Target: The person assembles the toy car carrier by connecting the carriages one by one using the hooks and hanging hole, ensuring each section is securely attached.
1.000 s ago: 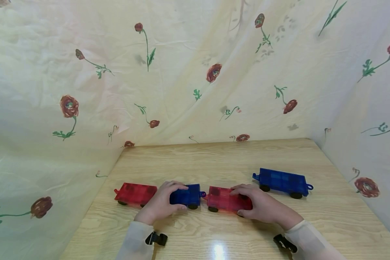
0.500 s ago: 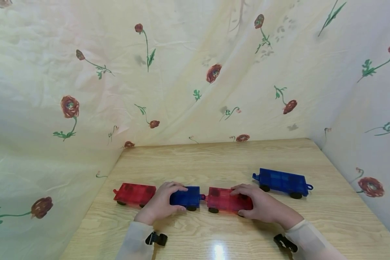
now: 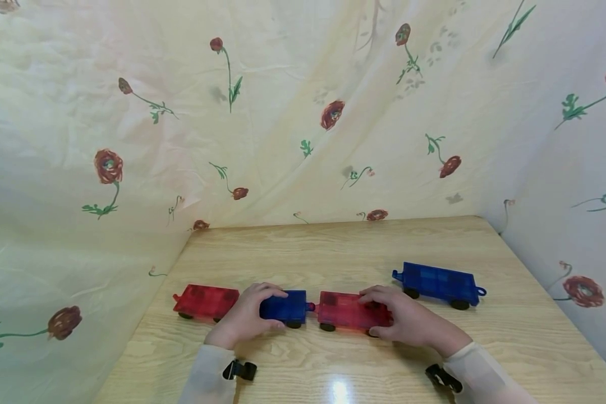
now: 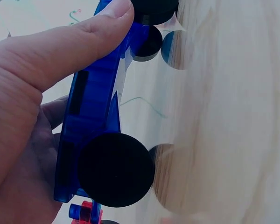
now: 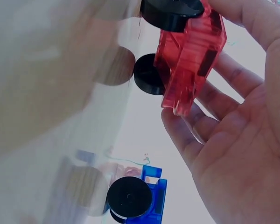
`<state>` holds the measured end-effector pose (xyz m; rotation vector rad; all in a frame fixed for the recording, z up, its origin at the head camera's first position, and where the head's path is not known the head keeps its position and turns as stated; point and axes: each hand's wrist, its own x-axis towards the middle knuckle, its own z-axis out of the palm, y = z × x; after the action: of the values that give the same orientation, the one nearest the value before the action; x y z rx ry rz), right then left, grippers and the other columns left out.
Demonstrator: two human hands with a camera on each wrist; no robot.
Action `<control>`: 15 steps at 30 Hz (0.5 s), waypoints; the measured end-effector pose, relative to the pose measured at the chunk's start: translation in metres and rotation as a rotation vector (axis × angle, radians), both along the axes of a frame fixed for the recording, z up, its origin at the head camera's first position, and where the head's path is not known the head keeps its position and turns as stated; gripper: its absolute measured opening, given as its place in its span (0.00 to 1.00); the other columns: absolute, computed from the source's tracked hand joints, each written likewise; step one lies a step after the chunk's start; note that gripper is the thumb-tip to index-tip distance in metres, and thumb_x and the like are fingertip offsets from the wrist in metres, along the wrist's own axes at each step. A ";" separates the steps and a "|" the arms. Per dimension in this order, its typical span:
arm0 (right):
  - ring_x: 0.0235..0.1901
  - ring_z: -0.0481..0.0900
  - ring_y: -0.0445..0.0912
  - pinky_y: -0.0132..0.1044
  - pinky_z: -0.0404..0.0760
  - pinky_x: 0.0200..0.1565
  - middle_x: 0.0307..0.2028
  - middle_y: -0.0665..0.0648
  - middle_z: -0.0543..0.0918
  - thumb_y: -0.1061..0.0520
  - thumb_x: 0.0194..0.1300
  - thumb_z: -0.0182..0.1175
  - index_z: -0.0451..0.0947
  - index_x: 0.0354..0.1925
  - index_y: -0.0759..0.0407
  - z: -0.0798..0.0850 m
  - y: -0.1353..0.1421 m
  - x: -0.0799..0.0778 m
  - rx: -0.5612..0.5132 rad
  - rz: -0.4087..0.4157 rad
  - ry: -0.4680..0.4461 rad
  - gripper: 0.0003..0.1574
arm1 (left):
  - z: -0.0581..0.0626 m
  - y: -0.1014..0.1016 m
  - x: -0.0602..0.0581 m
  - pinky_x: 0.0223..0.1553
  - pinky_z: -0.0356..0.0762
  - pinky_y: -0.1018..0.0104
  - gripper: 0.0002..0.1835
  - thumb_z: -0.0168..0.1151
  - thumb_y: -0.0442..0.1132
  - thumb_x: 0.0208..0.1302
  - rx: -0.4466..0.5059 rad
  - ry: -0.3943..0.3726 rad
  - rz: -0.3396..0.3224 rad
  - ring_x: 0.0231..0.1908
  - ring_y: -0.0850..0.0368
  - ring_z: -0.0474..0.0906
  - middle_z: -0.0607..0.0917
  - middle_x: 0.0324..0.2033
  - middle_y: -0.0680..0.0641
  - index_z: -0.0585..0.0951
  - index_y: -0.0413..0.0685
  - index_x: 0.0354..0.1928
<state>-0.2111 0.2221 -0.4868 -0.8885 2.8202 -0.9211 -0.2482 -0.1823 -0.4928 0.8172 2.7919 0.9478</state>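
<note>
Three toy train cars stand in a row on the wooden table. My left hand holds the blue car in the middle, thumb on the near side. In the left wrist view a blue peg sits in a red coupling at this car's end. A red car stands to its left, partly covered by the hand. To the right, my right hand grips another red car across its width. Its hook overlaps the blue car's ring at a small coupling.
A separate blue car stands behind my right hand, with a hook on its left end and a ring on its right. Flowered cloth hangs behind and beside the table.
The row of three cars has shifted slightly left, my left hand moving with it. My right hand has stayed nearly in place while its red car slid a little left. The separate blue car is unmoved.
</note>
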 end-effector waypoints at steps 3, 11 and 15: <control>0.67 0.72 0.52 0.55 0.79 0.61 0.69 0.50 0.76 0.46 0.62 0.78 0.82 0.62 0.44 0.002 0.001 0.000 -0.002 -0.004 0.000 0.31 | 0.001 -0.001 0.000 0.67 0.69 0.37 0.34 0.81 0.53 0.55 0.000 0.003 0.001 0.70 0.47 0.66 0.76 0.65 0.61 0.81 0.69 0.65; 0.69 0.72 0.57 0.60 0.77 0.62 0.70 0.54 0.75 0.49 0.63 0.77 0.81 0.63 0.45 0.009 0.006 0.000 -0.039 -0.026 -0.015 0.31 | 0.002 -0.004 -0.001 0.67 0.69 0.37 0.35 0.82 0.54 0.55 -0.016 -0.001 0.014 0.70 0.47 0.67 0.76 0.64 0.61 0.80 0.68 0.65; 0.70 0.70 0.57 0.62 0.74 0.65 0.70 0.50 0.75 0.49 0.63 0.78 0.82 0.62 0.42 0.014 0.014 -0.001 -0.026 -0.086 0.011 0.30 | 0.004 -0.005 0.000 0.69 0.63 0.32 0.35 0.83 0.53 0.54 0.004 -0.015 0.028 0.73 0.38 0.62 0.77 0.64 0.57 0.80 0.64 0.65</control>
<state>-0.2123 0.2365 -0.4726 -0.7833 2.8830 -0.9673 -0.2480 -0.1870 -0.4889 0.7700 2.7971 0.9597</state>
